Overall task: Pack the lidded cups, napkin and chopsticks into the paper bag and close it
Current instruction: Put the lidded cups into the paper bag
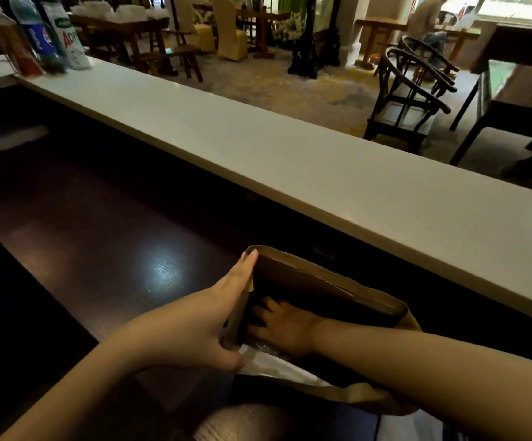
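Head view showed the paper bag (306,275) just beside the white counter (290,154). Left hand (223,300) pressed flat on its side; right hand (285,329) lay spread inside. It looked light and floppy, best held by its rim.

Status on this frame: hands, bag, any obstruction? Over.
Left hand flat against bag side. Right hand spread inside bag. Bag mouth open; cups not visible. Nothing blocking.

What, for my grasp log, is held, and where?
Nothing plainly gripped: left hand steadies the bag, flat against its left side; right hand, fingers spread, is inside it.
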